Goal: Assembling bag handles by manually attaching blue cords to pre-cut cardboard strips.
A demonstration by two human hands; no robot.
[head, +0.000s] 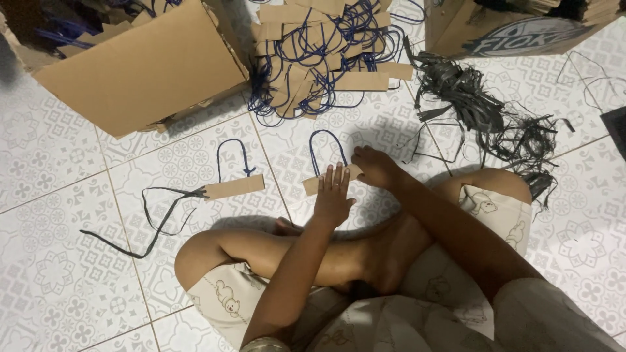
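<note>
Cardboard strip (314,184) with blue cord loop (328,148) lies crosswise on the tiled floor (59,261); left hand (332,192) presses it flat, fingers spread; right hand (375,166), curled, touches its right end, holding nothing visible.

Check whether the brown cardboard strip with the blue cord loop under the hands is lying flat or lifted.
Flat: the brown cardboard strip lies on the tiled floor, both hands pressing it.

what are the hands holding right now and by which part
Neither lifts anything. The left hand presses flat on the cardboard strip of a blue cord handle on the floor; the right hand pins the strip's other end.
</note>
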